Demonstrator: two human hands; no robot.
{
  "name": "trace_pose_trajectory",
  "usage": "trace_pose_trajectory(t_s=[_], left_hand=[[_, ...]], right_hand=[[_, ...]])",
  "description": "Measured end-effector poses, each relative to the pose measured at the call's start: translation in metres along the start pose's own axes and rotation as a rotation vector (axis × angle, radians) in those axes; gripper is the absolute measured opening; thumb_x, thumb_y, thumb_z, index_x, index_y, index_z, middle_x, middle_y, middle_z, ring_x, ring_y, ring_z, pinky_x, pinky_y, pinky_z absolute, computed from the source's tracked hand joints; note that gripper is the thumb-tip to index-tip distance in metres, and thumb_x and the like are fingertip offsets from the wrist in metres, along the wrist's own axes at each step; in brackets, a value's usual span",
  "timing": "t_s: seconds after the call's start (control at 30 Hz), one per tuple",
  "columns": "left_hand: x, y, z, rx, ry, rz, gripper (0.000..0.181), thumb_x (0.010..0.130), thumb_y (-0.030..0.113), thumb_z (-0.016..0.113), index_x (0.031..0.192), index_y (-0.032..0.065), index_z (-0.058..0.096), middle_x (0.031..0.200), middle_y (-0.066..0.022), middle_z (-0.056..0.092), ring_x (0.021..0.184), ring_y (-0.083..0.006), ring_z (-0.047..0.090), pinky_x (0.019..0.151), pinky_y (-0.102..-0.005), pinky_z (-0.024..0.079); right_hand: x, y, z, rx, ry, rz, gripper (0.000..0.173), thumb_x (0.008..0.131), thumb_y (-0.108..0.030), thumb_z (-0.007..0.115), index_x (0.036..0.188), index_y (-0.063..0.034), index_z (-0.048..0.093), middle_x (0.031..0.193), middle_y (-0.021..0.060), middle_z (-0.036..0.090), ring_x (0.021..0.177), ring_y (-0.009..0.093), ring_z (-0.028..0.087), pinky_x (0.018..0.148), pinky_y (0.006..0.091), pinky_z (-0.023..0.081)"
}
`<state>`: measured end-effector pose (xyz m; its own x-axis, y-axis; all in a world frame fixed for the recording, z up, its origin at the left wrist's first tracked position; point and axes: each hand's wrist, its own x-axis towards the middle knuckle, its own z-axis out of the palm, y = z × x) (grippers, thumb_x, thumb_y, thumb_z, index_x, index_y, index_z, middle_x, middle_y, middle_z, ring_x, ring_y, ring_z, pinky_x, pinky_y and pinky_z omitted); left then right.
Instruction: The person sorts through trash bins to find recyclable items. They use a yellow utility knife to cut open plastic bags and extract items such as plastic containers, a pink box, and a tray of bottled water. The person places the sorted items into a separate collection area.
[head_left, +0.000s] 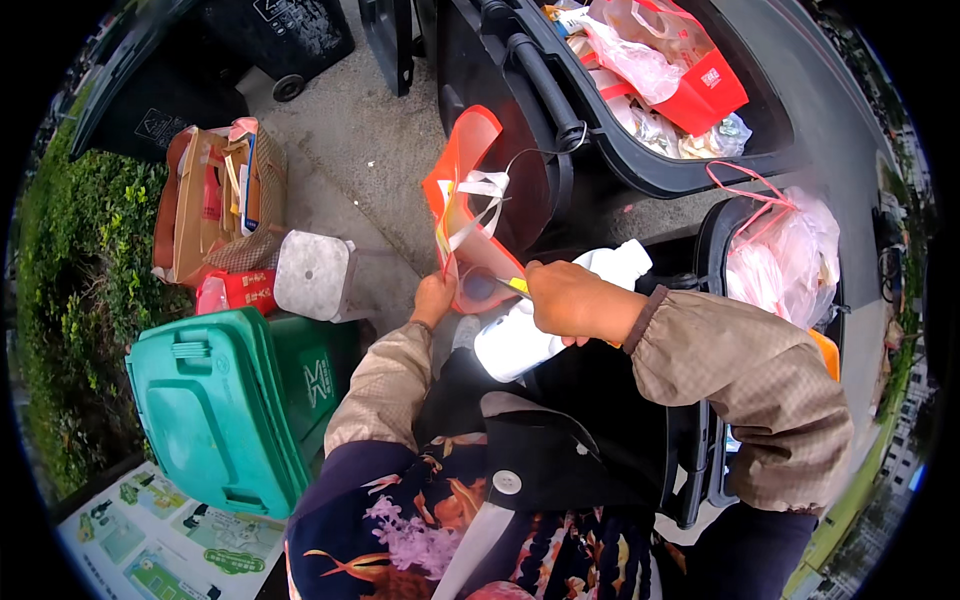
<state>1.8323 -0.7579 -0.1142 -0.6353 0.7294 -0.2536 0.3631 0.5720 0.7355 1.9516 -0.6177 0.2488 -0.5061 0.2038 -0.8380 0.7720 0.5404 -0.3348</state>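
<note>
My left hand grips the edge of a red bag with white handles, held open before me. A dark round object shows inside the bag, too unclear to name. My right hand is closed around a thin tool with a yellow part near the bag's rim; its kind cannot be told. A white plastic bottle lies tilted under and behind my right hand, its white cap beyond the knuckles. Whether that hand also holds the bottle is unclear. A thin wire hook hangs beside the bag from the black bin.
Black wheeled bin holding bagged rubbish stands at upper right; a smaller bin with a pink-white bag is below it. At left are a green lidded bin, a grey-white stool, a bag of cardboard and a hedge.
</note>
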Motion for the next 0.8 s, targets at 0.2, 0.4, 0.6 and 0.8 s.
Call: trace_pose_trajectory(t_s=[0.2,0.4,0.6,0.8], left_hand=[[-0.037,-0.023,-0.058,-0.258,-0.130,-0.030,0.028,0.086,0.022,0.045,0.079,-0.0038,0.055,0.059,-0.0202,0.053,0.052,-0.0291,0.056,0.052,-0.0372,0.044],[-0.062,-0.011,-0.058,-0.219,0.094,0.025,0.031,0.089,0.024,0.045,0.074,-0.0030,0.052,0.062,-0.0231,0.051,0.054,-0.0369,0.052,0.054,-0.0417,0.041],[-0.073,0.021,-0.054,-0.011,0.001,0.139,0.030,0.086,0.024,0.048,0.074,-0.0023,0.055,0.065,-0.0264,0.055,0.060,-0.0439,0.055,0.056,-0.0496,0.044],[-0.068,0.037,-0.007,-0.130,-0.192,0.138,0.027,0.088,0.021,0.047,0.079,-0.0030,0.056,0.066,-0.0256,0.055,0.062,-0.0426,0.055,0.054,-0.0472,0.041]], right_hand=[[0.082,-0.001,0.018,0.303,0.056,0.158,0.023,0.078,-0.002,0.044,0.094,0.0148,0.051,0.068,0.0185,0.060,0.048,0.021,0.060,0.039,0.0307,0.049],[0.152,-0.002,0.064,0.715,0.148,0.412,0.026,0.080,-0.004,0.046,0.103,0.0085,0.050,0.084,0.0179,0.059,0.059,0.023,0.063,0.045,0.0358,0.052],[0.192,0.031,0.100,1.182,0.008,0.491,0.030,0.077,0.002,0.055,0.106,0.0011,0.045,0.091,0.0169,0.053,0.067,0.024,0.060,0.052,0.0386,0.053],[0.250,0.067,0.049,1.365,0.457,0.206,0.034,0.074,0.000,0.055,0.107,0.0045,0.050,0.089,0.0180,0.058,0.077,0.031,0.062,0.056,0.0366,0.056]])
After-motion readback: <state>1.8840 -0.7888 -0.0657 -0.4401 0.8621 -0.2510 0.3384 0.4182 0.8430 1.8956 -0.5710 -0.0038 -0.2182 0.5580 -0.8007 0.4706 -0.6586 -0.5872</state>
